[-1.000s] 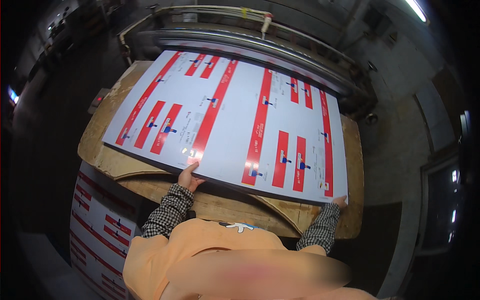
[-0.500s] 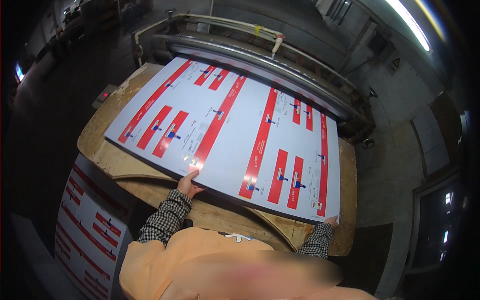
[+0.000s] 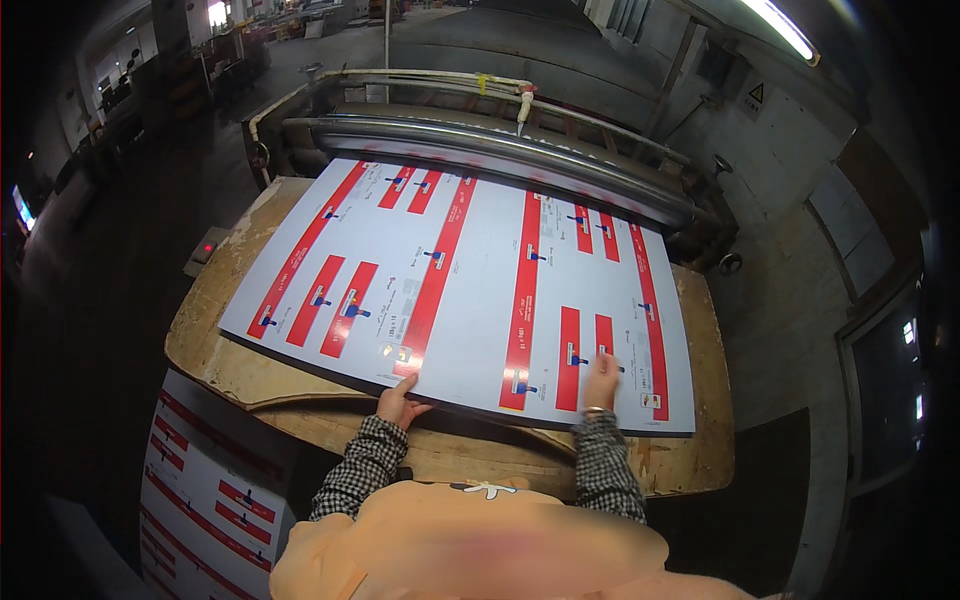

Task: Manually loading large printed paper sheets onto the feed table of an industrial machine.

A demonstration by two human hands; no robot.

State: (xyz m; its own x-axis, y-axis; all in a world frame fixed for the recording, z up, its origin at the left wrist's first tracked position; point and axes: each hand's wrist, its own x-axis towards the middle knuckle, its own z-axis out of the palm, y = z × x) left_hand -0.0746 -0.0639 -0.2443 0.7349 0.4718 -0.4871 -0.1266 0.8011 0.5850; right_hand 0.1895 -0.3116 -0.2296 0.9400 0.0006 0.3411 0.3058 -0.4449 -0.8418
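1. Item in hand: a large printed sheet (image 3: 470, 290), white with red bars and small blue marks, lies flat on the worn wooden counter (image 3: 215, 345). Its far edge sits right at the steel roller (image 3: 500, 160) of the machine behind the counter; its near edge overhangs the curved cut-out in the counter's front.
2. Left hand (image 3: 400, 403): at the near edge of the sheet, left of centre, fingers curled at the edge. It appears to pinch the edge lightly — whether the thumb is under the sheet cannot be told.
3. Right hand (image 3: 601, 380): open, palm and fingers flat on top of the sheet near its right-hand near corner, pressing down and not gripping.
4. Judgement on method: the step looks like feeding or squaring the sheet to the roller. It is best done with even pressure from both hands, so the far edge meets the roller parallel along its whole length — a skewed start would likely carry through.
5. The flat hand should steer; the edge hand should push without buckling the board.
6. Fingers should stay at the near edge, well apart from the roller.
7. Also present: a stack of similar printed sheets (image 3: 215, 490) stands low at the person's left, beside the counter.
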